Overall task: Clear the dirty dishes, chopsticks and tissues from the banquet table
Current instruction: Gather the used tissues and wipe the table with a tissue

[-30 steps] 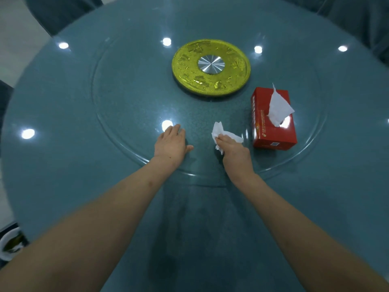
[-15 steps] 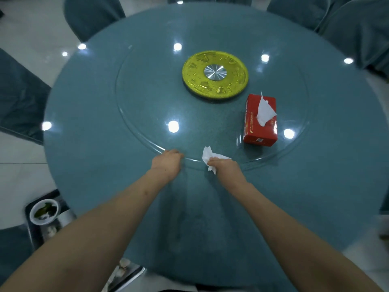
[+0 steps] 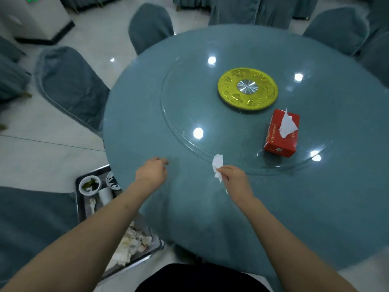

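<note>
- Pinched between the thumb and fingertips of the person's right hand (image 3: 235, 179) is a crumpled white tissue (image 3: 217, 166), held just above the round teal banquet table (image 3: 315, 207), near the glass turntable's (image 3: 174, 127) front rim.
- Left hand (image 3: 152, 172) hovers over the table's near-left edge, fingers loosely curled, holding nothing.
- Low on the person's left, beside the table, a metal tray (image 3: 78, 199) carries small dirty bowls (image 3: 90, 185) and a heap of used tissues (image 3: 131, 245).
- On the turntable stand a red tissue box (image 3: 274, 142), a fresh sheet poking out, and a gold centre disc (image 3: 248, 90). No dishes or chopsticks show on the tabletop.
- The step in hand looks like carrying the tissue to the tray.
- To do it well, the person would likely keep the pinch firm, since a loose tail dangles below the hand, and swing the hand left and down over the tissue heap before letting go.
- Releasing low over the heap should stop the light paper drifting onto the floor.
</note>
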{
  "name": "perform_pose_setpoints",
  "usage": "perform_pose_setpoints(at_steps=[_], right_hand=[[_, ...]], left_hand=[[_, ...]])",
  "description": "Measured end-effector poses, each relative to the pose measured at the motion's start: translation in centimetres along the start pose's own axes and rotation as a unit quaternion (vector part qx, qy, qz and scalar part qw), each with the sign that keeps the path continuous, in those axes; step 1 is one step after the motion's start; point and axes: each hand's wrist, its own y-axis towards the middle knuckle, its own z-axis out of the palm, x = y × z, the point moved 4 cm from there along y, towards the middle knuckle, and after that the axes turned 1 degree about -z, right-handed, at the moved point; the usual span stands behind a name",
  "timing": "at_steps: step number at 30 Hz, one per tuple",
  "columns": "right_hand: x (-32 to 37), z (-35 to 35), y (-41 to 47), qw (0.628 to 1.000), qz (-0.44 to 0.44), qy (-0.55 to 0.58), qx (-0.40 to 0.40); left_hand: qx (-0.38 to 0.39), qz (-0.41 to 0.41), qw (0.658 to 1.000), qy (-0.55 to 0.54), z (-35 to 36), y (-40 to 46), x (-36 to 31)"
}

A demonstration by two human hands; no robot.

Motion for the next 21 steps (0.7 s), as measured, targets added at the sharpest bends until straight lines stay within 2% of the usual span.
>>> perform_pose_setpoints(at_steps=[8, 14, 21], right_hand=[[8.5, 4.3, 0.6, 0.997, -0.082, -0.003, -0.011], [17.6, 10.8, -2.0, 0.99, -0.132, 0.0, 0.048], [25.0, 18.2, -6.6, 0.978, -0.167, -0.013, 0.124]], left_hand=[[-0.073, -0.07, 0.994, -0.052, -2.2, -5.7, 8.7], [-0.09, -0.12, 0.984, -0.097, -1.9, -13.1, 18.9], [-0.082, -0.167, 0.975, -0.123, -0.2, -19.5, 27.8]])
